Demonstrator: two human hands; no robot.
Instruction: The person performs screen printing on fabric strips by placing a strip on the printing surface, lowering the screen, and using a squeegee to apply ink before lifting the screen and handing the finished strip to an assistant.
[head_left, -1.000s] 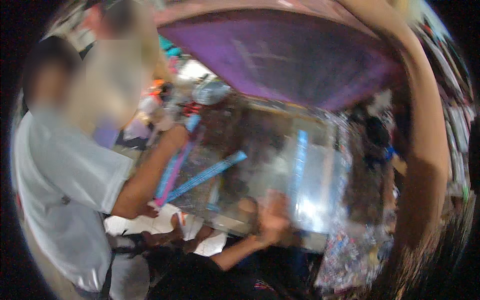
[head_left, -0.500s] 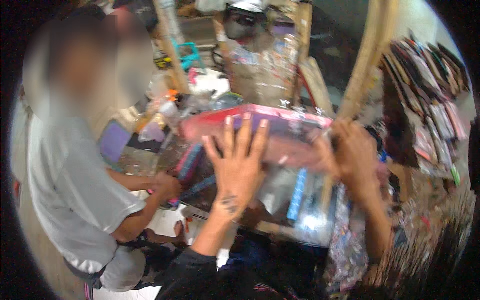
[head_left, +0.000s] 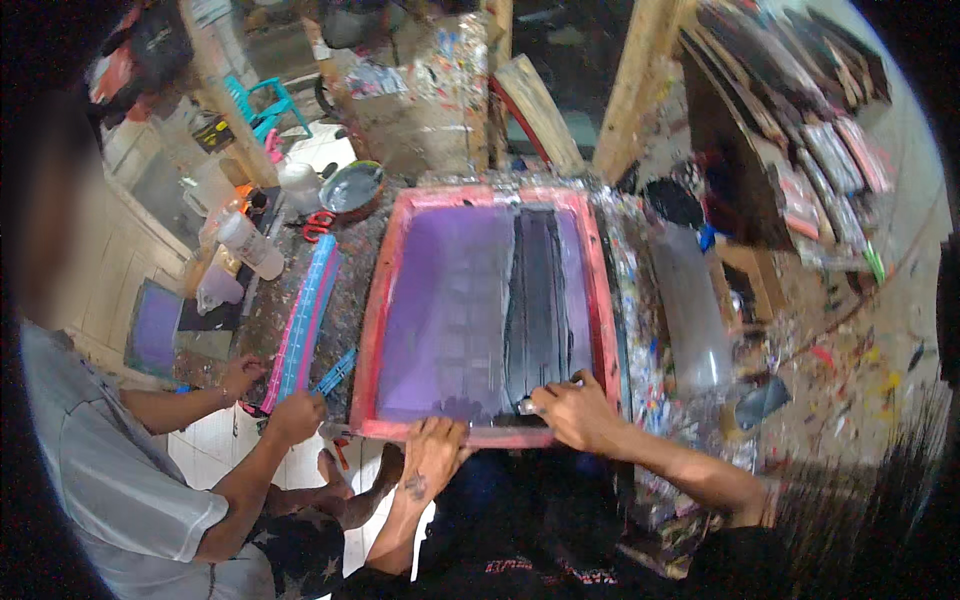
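A screen printing frame (head_left: 366,330) with a pinkish-red wooden rim lies flat on the table before me. Its mesh is purple on the left, and a dark grey ink band (head_left: 535,300) runs from far to near on the right. My left hand (head_left: 433,448) is closed over the near rim, fingers curled on top. Above the near right corner, my right hand (head_left: 580,415) is closed around a small item with a pale, shiny end at the bottom of the ink band; its kind is mostly hidden.
To my left, a co-worker's hands (head_left: 295,415) hold long blue and pink strips (head_left: 305,310). Red scissors (head_left: 318,226), a bowl (head_left: 352,188) and plastic bottles (head_left: 250,245) stand at the far left. Ink-stained table surface (head_left: 640,330) and a cardboard box (head_left: 750,280) lie right.
The frame has gone from raised and tilted to flat on the table. My left hand has come from spread fingers to the near rim; my right hand has moved to the near right corner.
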